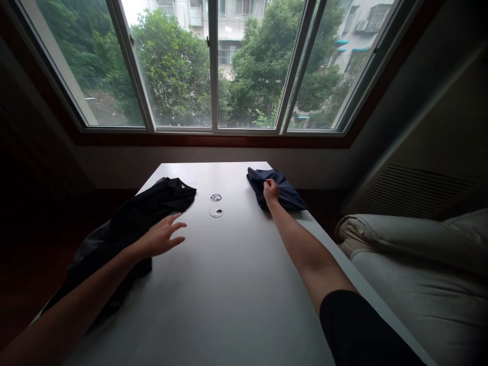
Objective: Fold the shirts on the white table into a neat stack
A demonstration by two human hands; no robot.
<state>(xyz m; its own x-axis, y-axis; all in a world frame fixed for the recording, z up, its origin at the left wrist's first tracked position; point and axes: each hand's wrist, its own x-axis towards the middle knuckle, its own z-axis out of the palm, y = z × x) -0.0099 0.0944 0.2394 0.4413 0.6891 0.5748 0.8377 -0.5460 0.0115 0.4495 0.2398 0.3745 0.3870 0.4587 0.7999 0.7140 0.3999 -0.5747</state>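
At the far right corner of the white table (229,284) lies a folded dark blue garment (288,192). My right hand (271,191) is closed on its upper side, the fingers pinching the cloth. My left hand (163,236) hovers over the table with its fingers spread and holds nothing. Beside it, along the left edge, a black collared garment (133,216) lies loosely spread out. My left forearm hides part of this garment.
Two round patches, a patterned disc (216,197) and a pale ring-shaped cover (216,212), sit in the tabletop near its far end. A pale sofa (415,264) stands close along the right side. Behind the table are a wall and a wide window (213,66).
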